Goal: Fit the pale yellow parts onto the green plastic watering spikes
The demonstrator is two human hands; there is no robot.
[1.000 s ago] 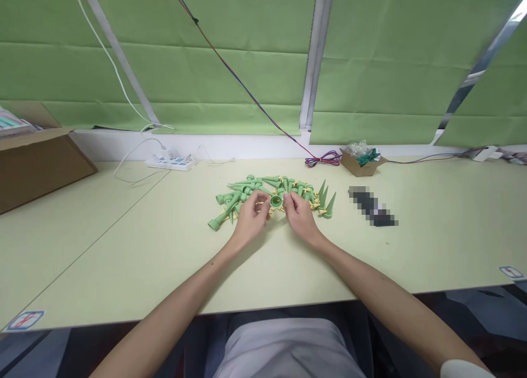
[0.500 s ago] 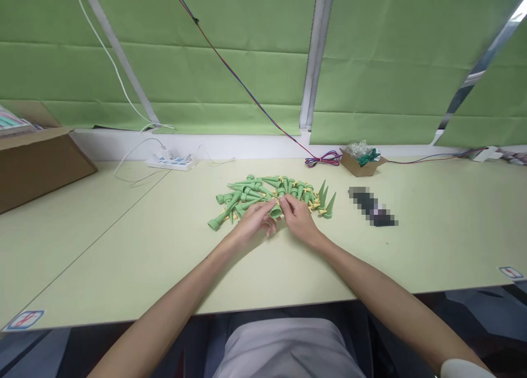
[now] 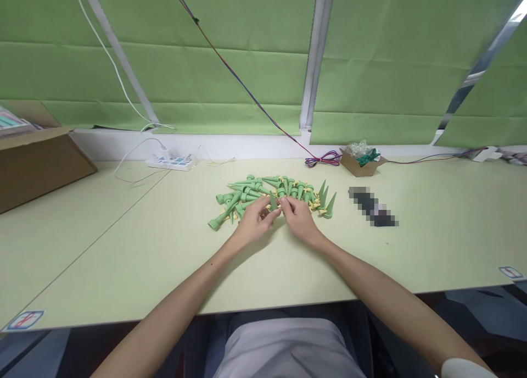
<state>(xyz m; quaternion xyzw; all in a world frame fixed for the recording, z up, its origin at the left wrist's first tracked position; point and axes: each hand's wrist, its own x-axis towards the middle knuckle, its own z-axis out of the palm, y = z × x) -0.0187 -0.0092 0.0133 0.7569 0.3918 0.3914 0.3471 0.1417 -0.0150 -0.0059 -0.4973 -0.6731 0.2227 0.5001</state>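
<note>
My left hand (image 3: pixel 256 220) is closed around a green plastic plant-watering spike (image 3: pixel 273 201), its pointed end tilted upward between thumb and fingers. Right beside it, my right hand (image 3: pixel 299 217) has thumb and forefinger pinched together at the spike's edge; whatever lies in that pinch is too small to make out. Behind both hands spreads a pile of similar green spikes (image 3: pixel 250 191), some with wide round open ends. Small yellow valve-like pieces (image 3: pixel 313 205) are mixed in, several of them at the pile's right side. The hands hide the pile's front middle.
A small cardboard box (image 3: pixel 359 166) with clear and green plastic stands at the back right, near bundled wires (image 3: pixel 323 159). A pixelated dark object (image 3: pixel 373 206) lies right of the pile. At the back left are a power strip (image 3: pixel 172 161) and a large carton (image 3: pixel 41 166).
The spike has been turned over: its wide open end faced me before, and now its point shows upward. My left fingers have shifted around it; my right hand has barely moved.
</note>
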